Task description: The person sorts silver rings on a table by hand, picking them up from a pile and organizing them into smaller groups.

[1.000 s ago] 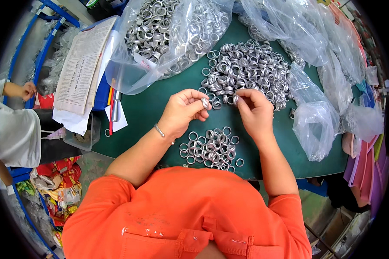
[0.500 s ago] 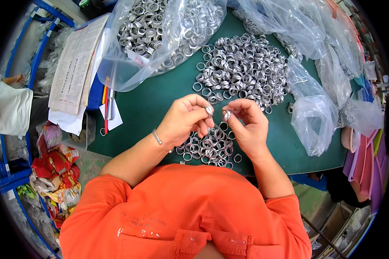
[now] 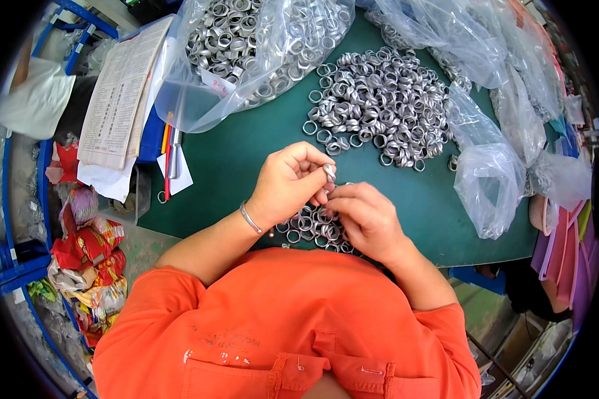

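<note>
Pinched between the thumb and index finger of my left hand (image 3: 287, 181) is a silver metal ring (image 3: 329, 173). My right hand (image 3: 371, 219) is close beside it and a little lower, its fingers bent and drawn together. Whatever those fingertips hold, if anything, is hidden. Under both hands, near the table's front edge, lies a small pile of rings (image 3: 316, 228), partly covered by the right hand. Farther off and to the right, a larger heap of similar grey rings (image 3: 386, 100) is spread on the green table (image 3: 246, 149).
A clear bag of rings (image 3: 263, 46) stands at the back, with more plastic bags (image 3: 489, 179) along the right. On the left are a printed paper stack (image 3: 123, 96), pens (image 3: 168, 163) and a clear bin (image 3: 134, 199). Another person's white garment (image 3: 36, 100) shows beside blue shelving.
My right hand has moved down and left, over the small pile, and the ring it held no longer shows. My left hand keeps its ring. The person at left has shifted.
</note>
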